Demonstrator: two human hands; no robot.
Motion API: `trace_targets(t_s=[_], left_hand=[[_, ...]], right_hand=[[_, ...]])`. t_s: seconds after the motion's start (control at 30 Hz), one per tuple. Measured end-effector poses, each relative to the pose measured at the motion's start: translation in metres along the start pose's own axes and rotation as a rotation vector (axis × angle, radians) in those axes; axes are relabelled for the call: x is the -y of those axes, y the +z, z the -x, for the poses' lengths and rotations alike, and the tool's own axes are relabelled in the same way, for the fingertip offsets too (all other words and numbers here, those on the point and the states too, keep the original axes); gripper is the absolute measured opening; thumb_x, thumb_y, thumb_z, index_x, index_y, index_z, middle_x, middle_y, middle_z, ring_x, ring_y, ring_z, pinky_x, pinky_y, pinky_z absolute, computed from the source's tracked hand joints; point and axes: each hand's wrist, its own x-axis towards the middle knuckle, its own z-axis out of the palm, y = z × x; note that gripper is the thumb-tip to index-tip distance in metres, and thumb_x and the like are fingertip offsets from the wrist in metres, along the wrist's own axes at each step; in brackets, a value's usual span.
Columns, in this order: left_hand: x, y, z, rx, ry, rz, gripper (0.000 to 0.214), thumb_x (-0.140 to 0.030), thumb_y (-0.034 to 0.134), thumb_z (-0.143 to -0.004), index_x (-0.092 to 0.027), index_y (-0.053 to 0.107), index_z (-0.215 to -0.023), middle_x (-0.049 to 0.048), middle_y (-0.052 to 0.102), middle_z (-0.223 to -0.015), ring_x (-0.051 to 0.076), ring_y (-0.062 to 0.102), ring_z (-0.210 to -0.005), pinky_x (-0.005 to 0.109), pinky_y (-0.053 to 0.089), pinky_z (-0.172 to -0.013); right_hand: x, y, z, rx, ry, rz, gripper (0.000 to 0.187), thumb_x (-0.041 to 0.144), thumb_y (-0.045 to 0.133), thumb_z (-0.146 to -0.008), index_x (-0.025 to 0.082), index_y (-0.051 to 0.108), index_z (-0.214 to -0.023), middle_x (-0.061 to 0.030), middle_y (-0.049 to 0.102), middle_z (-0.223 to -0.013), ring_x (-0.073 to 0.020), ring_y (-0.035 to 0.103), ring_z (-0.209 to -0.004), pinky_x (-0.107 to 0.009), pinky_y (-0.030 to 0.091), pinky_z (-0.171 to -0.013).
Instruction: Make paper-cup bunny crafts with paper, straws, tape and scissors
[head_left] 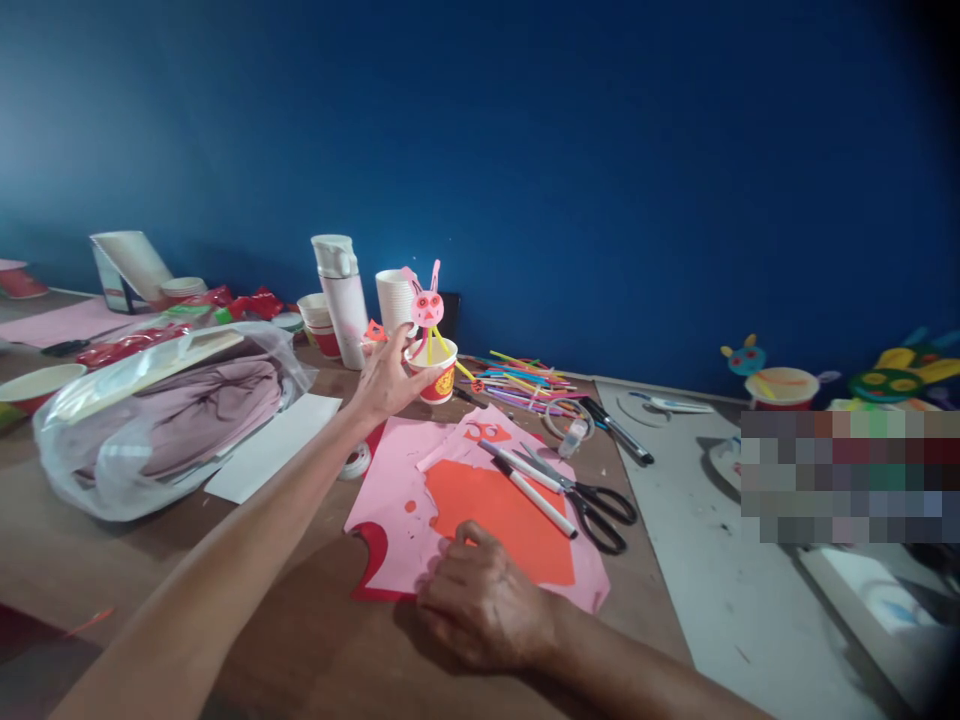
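At the back of the table, my left hand (391, 372) is closed on the left side of a red and white paper cup (437, 384), its thumb across the front. A pink paper rabbit head (427, 308) with long ears rises above the cup's rim on yellow strips. My right hand (484, 600) is curled into a fist on pink paper (397, 450), and I see nothing in it. An orange sheet (480, 500) lies just beyond this fist. On the sheets rest black-handled scissors (600, 505) and a white marker (536, 497).
Colourful sticks (517, 380) lie right of the cup. A white bottle (341, 305) and stacked paper cups (395, 300) stand behind my left hand. To the left is a clear plastic bag (97, 455). A white tape roll (355, 461) sits beside the pink paper.
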Motion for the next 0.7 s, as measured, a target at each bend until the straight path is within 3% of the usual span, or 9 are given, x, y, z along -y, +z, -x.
trace_targets(t_s=[0.37, 0.7], left_hand=[[-0.036, 0.042, -0.021, 0.076, 0.089, 0.078, 0.068, -0.049, 0.061, -0.069, -0.018, 0.041, -0.126, 0.0098, 0.06, -0.111, 0.027, 0.055, -0.103, 0.041, 0.044, -0.088], [-0.109, 0.095, -0.043, 0.135, 0.226, 0.151, 0.053, -0.053, 0.059, -0.07, -0.016, 0.053, -0.109, 0.0111, 0.062, -0.102, 0.026, 0.055, -0.094, 0.04, 0.045, -0.08]], right_hand=[[-0.004, 0.008, 0.002, -0.047, -0.011, 0.053, 0.022, 0.026, 0.046, -0.083, 0.02, 0.047, -0.061, 0.0025, 0.05, -0.051, -0.0123, 0.041, -0.051, -0.031, 0.03, -0.06], [-0.008, 0.017, 0.003, -0.088, -0.013, 0.055, 0.027, 0.03, 0.045, -0.08, 0.02, 0.042, -0.056, 0.0057, 0.042, -0.044, -0.0099, 0.039, -0.044, -0.028, 0.03, -0.055]])
